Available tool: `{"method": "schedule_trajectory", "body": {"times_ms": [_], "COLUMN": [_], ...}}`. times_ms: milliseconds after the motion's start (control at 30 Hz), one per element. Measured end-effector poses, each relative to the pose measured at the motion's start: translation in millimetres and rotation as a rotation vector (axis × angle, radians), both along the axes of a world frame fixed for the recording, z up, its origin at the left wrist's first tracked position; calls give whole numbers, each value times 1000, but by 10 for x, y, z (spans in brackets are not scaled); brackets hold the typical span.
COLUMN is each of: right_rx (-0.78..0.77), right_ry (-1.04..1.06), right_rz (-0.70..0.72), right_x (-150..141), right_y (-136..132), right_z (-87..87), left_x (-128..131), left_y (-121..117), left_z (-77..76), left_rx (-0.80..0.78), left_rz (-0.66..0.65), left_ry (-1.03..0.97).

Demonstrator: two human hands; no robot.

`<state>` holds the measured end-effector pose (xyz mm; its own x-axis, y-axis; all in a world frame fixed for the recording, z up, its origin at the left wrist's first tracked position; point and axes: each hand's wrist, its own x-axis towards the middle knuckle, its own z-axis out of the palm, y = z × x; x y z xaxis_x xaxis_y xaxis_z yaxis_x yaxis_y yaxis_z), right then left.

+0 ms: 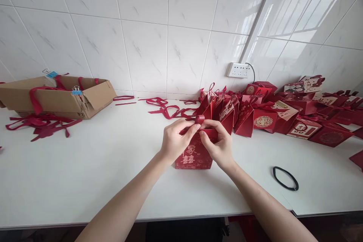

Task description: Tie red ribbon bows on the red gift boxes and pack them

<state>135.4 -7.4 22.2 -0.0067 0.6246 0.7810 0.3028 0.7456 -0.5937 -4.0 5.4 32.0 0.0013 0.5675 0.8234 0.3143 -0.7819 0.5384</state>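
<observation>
You have a black loop [283,186] lying on the near right of the white table [85,181]. At the far right, you can see a white socket panel [239,70] with a dark cable [252,69] against the tiled wall [144,56].

- White table [113,166], smooth top.
- Back left: open cardboard box [62,104], ribbon over its rim.
- Ribbon pile [45,123] in front of it.
- Back middle: loose ribbon strips [155,112], some looped.
- Middle: printed red box [195,159], upright.
- Back right: crowded red gift boxes [265,121], several tilted.
- Front right: black loop [287,187], well apart from the rest.
</observation>
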Motion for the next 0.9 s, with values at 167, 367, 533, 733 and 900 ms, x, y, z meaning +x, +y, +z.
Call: {"method": "schedule_trajectory", "body": {"times_ms": [167,367,533,733,900], "right_rx": [-78,-180,-188,-195,-192], "right_ry": [63,130,123,132,133], "right_rz": [10,57,42,59,81], "right_x": [3,36,47,47,53], "right_y": [35,96,111,126,138], "right_z": [19,1,-2,-11,-15], "left_x": [-49,-147,-121,-106,-90], "left_y": [2,43,79,101,91], "left_z": [59,47,5,-30,-15], "left_rx": [-138,-307,-300,-273,-345], "left_rz": [-148,-325,-254,-211,-215], "left_ry": [24,77,74,60,-2]}}
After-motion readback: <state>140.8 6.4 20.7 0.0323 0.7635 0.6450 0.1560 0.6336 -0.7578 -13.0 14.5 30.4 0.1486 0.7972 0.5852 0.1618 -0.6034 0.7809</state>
